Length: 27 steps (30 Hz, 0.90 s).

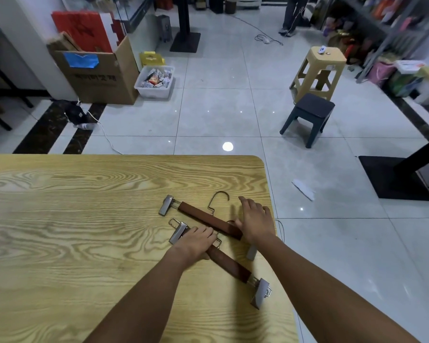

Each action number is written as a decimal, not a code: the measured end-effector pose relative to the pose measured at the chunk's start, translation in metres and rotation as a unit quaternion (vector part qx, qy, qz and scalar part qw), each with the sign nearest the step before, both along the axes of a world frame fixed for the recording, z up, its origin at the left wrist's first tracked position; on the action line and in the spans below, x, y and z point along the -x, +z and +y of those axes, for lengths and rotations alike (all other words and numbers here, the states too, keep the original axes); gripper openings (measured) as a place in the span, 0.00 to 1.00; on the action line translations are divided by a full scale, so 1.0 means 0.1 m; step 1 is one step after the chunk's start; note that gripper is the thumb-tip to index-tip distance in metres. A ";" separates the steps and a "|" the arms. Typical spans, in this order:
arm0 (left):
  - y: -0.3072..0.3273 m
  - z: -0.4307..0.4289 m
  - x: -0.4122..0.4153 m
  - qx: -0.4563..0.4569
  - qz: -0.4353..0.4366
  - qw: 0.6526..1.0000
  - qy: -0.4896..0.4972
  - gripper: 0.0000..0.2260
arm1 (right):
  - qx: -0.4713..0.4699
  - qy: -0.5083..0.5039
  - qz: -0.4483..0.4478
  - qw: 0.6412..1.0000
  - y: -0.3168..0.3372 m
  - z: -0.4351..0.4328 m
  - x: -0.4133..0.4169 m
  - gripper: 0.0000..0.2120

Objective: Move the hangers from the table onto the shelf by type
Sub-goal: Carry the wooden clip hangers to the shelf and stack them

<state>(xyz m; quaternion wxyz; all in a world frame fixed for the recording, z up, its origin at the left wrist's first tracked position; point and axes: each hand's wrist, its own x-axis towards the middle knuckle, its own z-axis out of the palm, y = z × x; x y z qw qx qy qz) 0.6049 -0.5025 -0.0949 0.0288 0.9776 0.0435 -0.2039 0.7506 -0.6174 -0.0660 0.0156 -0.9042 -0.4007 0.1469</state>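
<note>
The left hand (198,240) has its fingers (209,232) curled down over the near hanger (229,264)'s wooden bar, seemingly gripping it; the right hand (254,219) lies with fingers spread, flat on the far hanger (209,219). Both rest on the bench (84,219) near its right edge. They look stiff and light; the bar's middle seems the safest hold, clear of the metal clips.

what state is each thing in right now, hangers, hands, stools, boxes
far clip hanger: flat on the table, hook up-screen, right end under the right hand
near clip hanger: flat on the table, left hand on its bar
left hand: palm down on the near hanger
right hand: palm down, fingers spread on the far hanger
table: upright
yellow stool: upright
dark stool: upright
cardboard box: open
clear bin: open, filled
</note>
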 end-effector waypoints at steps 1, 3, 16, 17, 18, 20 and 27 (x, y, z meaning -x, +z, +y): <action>0.00 0.01 0.03 0.007 -0.001 1.000 -0.003 0.22 | 0.001 0.009 -0.001 1.000 -0.02 0.00 0.01 0.29; 0.00 0.01 0.09 0.019 -0.004 1.000 -0.007 0.21 | 0.000 0.029 -0.004 1.000 -0.05 -0.02 0.05 0.25; -0.05 -0.07 0.23 0.011 -0.011 1.000 0.010 0.19 | 0.018 0.076 0.036 0.996 -0.26 0.07 0.45 0.22; -0.06 -0.07 0.23 0.008 -0.009 1.000 0.009 0.19 | 0.021 0.071 0.040 0.996 -0.27 0.08 0.47 0.22; -0.06 -0.07 0.24 0.007 -0.005 1.000 0.009 0.19 | 0.025 0.067 0.046 0.996 -0.28 0.10 0.48 0.22; -0.06 -0.06 0.24 0.008 -0.002 1.000 0.008 0.18 | 0.027 0.062 0.051 0.996 -0.28 0.13 0.49 0.21; -0.03 0.00 0.34 0.050 -0.013 0.998 0.044 0.16 | 0.026 0.094 0.031 0.995 -0.15 0.13 0.42 0.17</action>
